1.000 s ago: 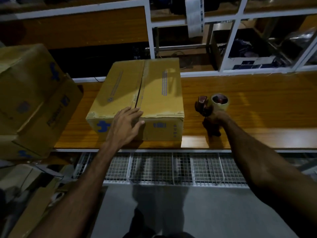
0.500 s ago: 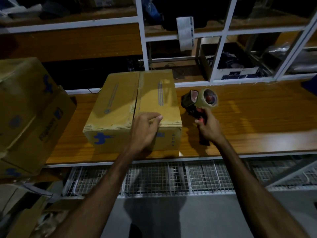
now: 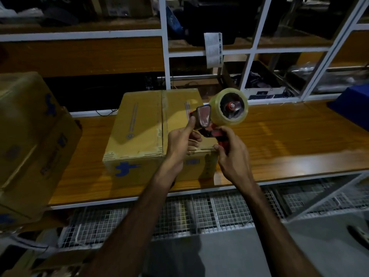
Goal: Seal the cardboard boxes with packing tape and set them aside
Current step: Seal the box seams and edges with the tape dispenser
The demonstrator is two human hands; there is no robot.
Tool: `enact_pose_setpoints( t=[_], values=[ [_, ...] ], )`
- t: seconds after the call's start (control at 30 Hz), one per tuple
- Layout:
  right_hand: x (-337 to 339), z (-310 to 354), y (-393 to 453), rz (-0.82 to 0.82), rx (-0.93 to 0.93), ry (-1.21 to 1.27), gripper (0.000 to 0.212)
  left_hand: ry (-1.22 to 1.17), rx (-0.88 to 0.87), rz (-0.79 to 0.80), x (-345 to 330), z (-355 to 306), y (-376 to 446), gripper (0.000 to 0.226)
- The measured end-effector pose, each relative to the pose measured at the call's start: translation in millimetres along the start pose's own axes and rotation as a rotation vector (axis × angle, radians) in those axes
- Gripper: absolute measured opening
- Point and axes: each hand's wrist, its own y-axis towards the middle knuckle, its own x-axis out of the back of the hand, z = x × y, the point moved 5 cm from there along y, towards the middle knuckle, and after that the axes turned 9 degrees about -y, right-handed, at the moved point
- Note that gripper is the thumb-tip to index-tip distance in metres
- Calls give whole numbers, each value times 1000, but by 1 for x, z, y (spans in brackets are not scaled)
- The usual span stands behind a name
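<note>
Box: the cardboard box [image 3: 139,132] I'm sealing sits on the wooden worktop [image 3: 289,140], flaps folded down so they meet along a centre seam, a blue logo on its near side.
Tape dispenser: the red tape dispenser [image 3: 211,126] is in the air in front of the box's right half, with the clear tape roll [image 3: 231,106] on top.
Right hand: my right hand [image 3: 233,154] is wrapped round the dispenser's handle, fingers curled tight on it.
Left hand: my left hand [image 3: 183,140] is at the dispenser's front end, thumb and forefinger pinching by the flap near the blade; whether I've actually got the tape end, I cannot tell.
Other boxes: more cardboard boxes [image 3: 30,136] are stacked at the left edge, tilted, apart from the one on the worktop.
Behind: white-framed shelving [image 3: 165,56] stands along the back, a paper label [image 3: 213,48] hanging on it.
Below: wire mesh [image 3: 199,214] runs under the worktop's near edge.
</note>
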Motion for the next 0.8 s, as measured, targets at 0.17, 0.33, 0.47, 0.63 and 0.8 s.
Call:
enact_pose_setpoints(
  t=[0.17,0.33,0.47,0.63,0.8],
  values=[
    [-13,26,-3,-17,4,52,56,-170,65,129,30,1,-18,40],
    [-28,55,-2,-49,21,80,58,-439,201,246,57,6,-35,17],
    [-43,78,-4,-46,62,85,56,-588,243,359,81,3,-45,32],
    [-62,108,-6,-57,119,91,54,-838,341,385,112,-11,-55,40],
    [-82,131,-7,-73,141,57,59,-683,392,204,142,-27,-56,17]
  ],
)
